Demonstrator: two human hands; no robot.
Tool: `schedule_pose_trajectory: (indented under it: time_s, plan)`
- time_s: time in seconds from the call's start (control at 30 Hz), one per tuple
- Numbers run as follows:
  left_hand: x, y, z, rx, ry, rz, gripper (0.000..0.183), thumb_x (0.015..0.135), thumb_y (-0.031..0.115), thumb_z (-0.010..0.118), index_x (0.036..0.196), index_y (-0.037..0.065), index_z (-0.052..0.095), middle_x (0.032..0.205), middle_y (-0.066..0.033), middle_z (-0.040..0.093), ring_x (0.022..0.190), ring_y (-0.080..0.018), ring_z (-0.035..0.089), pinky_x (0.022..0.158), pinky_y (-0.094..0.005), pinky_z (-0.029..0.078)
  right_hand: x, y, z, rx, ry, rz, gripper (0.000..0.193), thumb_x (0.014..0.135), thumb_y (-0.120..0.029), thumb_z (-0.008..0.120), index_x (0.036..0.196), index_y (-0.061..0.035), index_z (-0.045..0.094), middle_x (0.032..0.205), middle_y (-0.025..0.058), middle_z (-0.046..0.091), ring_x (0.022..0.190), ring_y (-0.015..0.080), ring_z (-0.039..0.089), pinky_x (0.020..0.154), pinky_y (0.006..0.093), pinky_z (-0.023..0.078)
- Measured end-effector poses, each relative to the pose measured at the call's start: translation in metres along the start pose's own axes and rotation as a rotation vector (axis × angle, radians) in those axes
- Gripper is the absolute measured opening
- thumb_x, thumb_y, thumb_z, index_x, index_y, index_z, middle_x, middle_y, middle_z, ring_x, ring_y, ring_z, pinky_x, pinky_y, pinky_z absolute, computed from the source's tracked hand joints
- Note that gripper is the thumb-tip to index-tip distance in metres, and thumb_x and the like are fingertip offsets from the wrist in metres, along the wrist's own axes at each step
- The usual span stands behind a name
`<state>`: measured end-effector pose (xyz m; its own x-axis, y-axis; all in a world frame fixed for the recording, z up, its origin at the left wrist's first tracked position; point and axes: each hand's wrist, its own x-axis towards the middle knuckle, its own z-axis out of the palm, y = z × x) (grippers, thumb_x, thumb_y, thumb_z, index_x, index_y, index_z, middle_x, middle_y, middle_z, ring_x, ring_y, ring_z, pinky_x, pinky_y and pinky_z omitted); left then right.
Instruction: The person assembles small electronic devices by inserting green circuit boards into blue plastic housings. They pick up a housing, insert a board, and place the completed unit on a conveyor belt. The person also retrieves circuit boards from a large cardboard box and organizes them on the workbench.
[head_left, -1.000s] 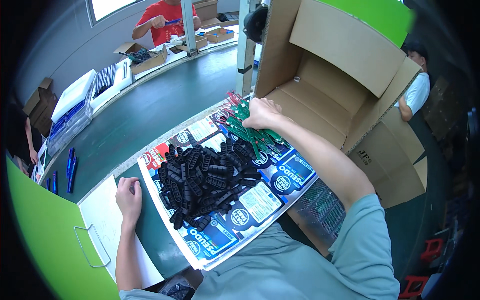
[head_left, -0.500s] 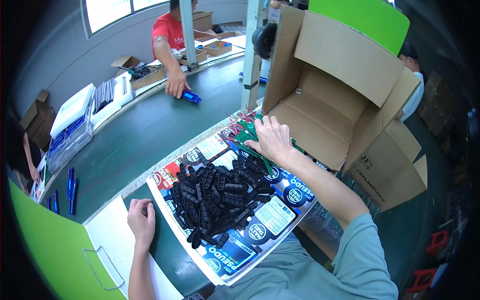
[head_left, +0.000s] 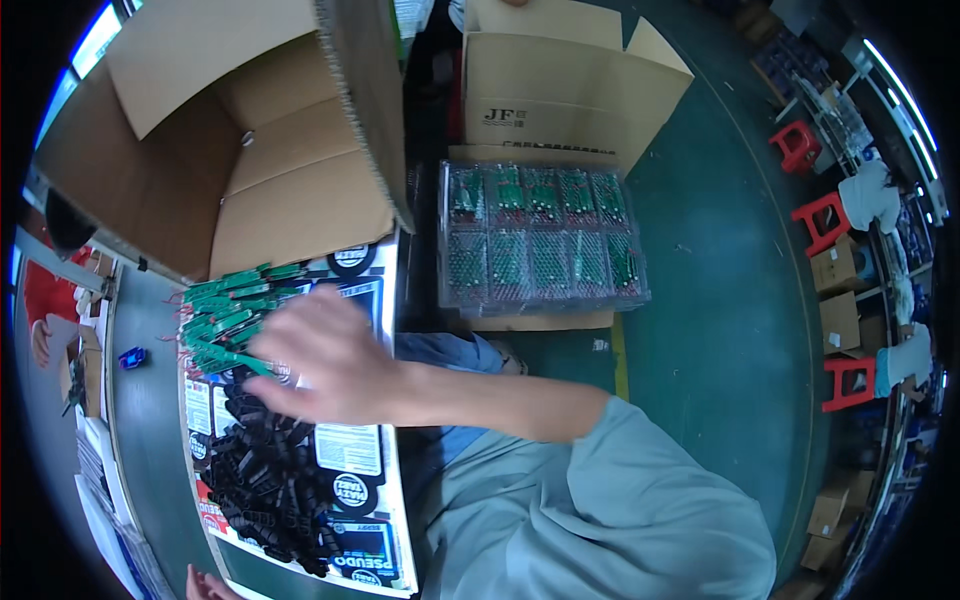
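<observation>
Blurred by motion, my right hand [head_left: 325,355] hangs over the near edge of a pile of green circuit boards [head_left: 225,320] with red wires; whether anything is between its fingers does not show. Beside it lies a heap of small black ribbed plastic parts [head_left: 265,480]. Both piles rest on a printed sheet [head_left: 350,450] along the bench. At the bottom left edge only the fingers of my left hand [head_left: 207,585] come into view, slightly apart and with nothing seen in them.
An open cardboard box [head_left: 300,200] stands on its side beyond the boards. Right of the bench, a clear divided plastic tray [head_left: 545,240] holds more green boards, with another open carton [head_left: 545,80] behind it. Red stools [head_left: 822,222] and workers are farther right. A blue device [head_left: 132,357] lies at left.
My view has swung to the right, bringing in the tray of boards and the floor. My right hand has come back from the boards' far side. My left hand is mostly out of view.
</observation>
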<state>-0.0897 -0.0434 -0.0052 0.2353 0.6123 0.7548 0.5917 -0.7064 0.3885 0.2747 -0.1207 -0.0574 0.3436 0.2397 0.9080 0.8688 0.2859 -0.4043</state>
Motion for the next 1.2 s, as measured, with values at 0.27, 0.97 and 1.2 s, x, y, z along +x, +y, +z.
schedule_pose_trajectory:
  time_s: [0.27, 0.97, 1.2]
  plan:
    - [-0.065, 0.25, 0.121, -0.727, -0.959, 0.15, 0.021, 0.092, 0.009, 0.065, 0.109, -0.003, 0.067, 0.103, -0.0146, 0.066, 0.097, -0.0228, 0.062, 0.084, -0.0362, 0.051, -0.325, 0.146, -0.241, 0.363, 0.606, 1.97, 0.095, 0.079, -0.059, 0.08, 0.148, -0.0054, 0.042, 0.148, 0.0179, 0.046, 0.133, 0.0314, 0.048, 0.104, 0.0498, 0.042]
    - [-0.233, 0.173, 0.649, -0.529, -1.478, -0.846, 0.077, 0.09, 0.03, 0.073, 0.152, 0.002, 0.036, 0.134, -0.0143, 0.058, 0.119, -0.0255, 0.057, 0.102, -0.0363, 0.045, -0.417, 0.269, -0.235, 0.475, 1.594, 1.565, 0.062, 0.083, -0.04, 0.071, 0.137, -0.0154, 0.052, 0.136, 0.0055, 0.057, 0.124, 0.0269, 0.052, 0.111, 0.0485, 0.036]
    - [-0.23, 0.172, 0.656, -0.656, -1.567, -1.24, 0.061, 0.087, 0.02, 0.07, 0.143, 0.007, 0.048, 0.123, -0.0094, 0.063, 0.106, -0.0222, 0.064, 0.088, -0.0402, 0.054, -0.419, 0.263, -0.242, 0.497, 1.61, 1.576, 0.059, 0.082, -0.037, 0.072, 0.133, -0.014, 0.054, 0.13, 0.0051, 0.061, 0.116, 0.0261, 0.058, 0.103, 0.0487, 0.043]
